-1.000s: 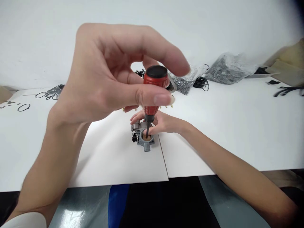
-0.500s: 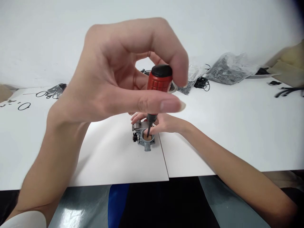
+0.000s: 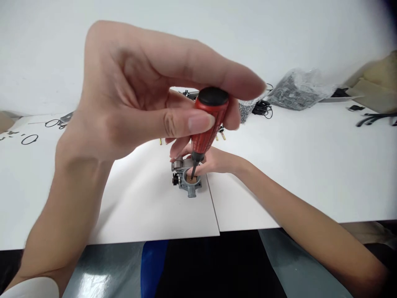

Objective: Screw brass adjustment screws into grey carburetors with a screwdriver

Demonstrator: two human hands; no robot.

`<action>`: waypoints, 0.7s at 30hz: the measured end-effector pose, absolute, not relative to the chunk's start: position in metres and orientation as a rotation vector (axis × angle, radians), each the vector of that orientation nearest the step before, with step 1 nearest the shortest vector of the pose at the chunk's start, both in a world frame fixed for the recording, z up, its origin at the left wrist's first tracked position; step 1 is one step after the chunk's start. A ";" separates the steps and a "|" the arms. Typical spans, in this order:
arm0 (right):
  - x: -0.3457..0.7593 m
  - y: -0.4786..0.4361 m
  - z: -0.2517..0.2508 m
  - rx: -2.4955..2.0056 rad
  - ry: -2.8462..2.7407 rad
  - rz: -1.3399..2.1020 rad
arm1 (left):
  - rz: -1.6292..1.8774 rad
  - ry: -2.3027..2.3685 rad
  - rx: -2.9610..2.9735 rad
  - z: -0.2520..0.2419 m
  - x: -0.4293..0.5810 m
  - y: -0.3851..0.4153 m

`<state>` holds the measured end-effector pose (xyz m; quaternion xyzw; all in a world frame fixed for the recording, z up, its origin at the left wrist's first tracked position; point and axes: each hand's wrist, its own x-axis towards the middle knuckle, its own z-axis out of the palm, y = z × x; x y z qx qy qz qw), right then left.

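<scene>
My left hand (image 3: 133, 99) is raised close to the camera, its thumb and fingers pinched round the red handle of a small screwdriver (image 3: 207, 120) with a black cap. The shaft points down into the round opening of a small grey metal part (image 3: 187, 179) on the white table (image 3: 310, 165). My right hand (image 3: 211, 161) reaches in from the lower right. Its fingers are wrapped round the back of that grey part and hold it in place.
Clear bags of small dark parts (image 3: 294, 89) and black cable loops (image 3: 262, 108) lie at the back of the table. Black rings (image 3: 29, 139) lie far left. A seam between two white boards (image 3: 212, 203) runs toward the front edge. Brown cardboard (image 3: 378, 78) is at far right.
My left hand's fingers have shifted round the screwdriver handle, which now leans a little more to the right. The tip stays in the grey part. My right hand has not moved.
</scene>
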<state>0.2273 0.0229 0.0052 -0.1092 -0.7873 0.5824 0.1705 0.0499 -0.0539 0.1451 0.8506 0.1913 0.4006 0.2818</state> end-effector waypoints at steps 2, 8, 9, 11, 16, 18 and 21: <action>0.227 0.022 0.007 -0.335 -2.257 1.637 | 1.072 0.538 2.297 0.146 0.051 -0.051; 0.225 0.021 0.010 -0.317 -2.250 1.634 | 1.213 0.414 2.377 0.140 0.053 -0.042; 0.225 0.021 0.009 -0.304 -2.247 1.637 | 1.232 0.428 2.362 0.139 0.053 -0.042; 0.225 0.023 0.007 -0.294 -2.245 1.646 | 1.289 0.445 2.297 0.137 0.055 -0.042; 0.226 0.023 0.006 -0.301 -2.246 1.665 | 1.195 0.379 2.235 0.138 0.052 -0.045; 0.227 0.022 0.008 -0.304 -2.251 1.660 | 1.106 0.353 2.241 0.140 0.049 -0.047; 0.227 0.022 0.009 -0.301 -2.243 1.651 | 1.051 0.452 2.249 0.146 0.046 -0.051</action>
